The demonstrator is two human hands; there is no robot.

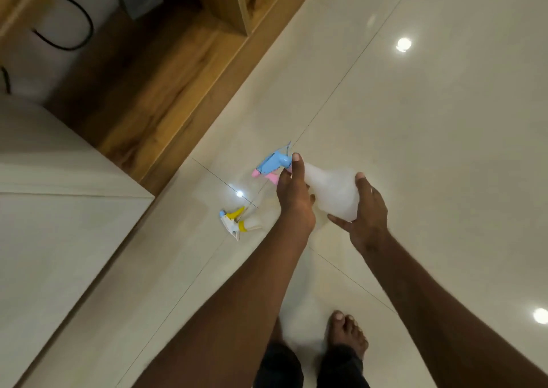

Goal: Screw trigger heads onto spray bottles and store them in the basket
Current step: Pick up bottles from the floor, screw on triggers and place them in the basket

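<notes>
A translucent white spray bottle (332, 192) is held in the air above the floor, tilted with its neck to the left. A blue and pink trigger head (271, 163) sits at its neck. My left hand (292, 197) grips the neck just below that head. My right hand (367, 209) holds the bottle's base. A second trigger head (232, 220), yellow, white and blue, lies on the floor tiles to the lower left, apart from both hands; a pale bottle seems attached to it, but blur hides its outline.
A wooden cabinet (166, 85) with an open shelf runs along the upper left. Inside it stands a white bag with black handles (68, 25). A pale counter or block (53, 209) fills the left side. My bare feet (347, 334) stand on the glossy floor below.
</notes>
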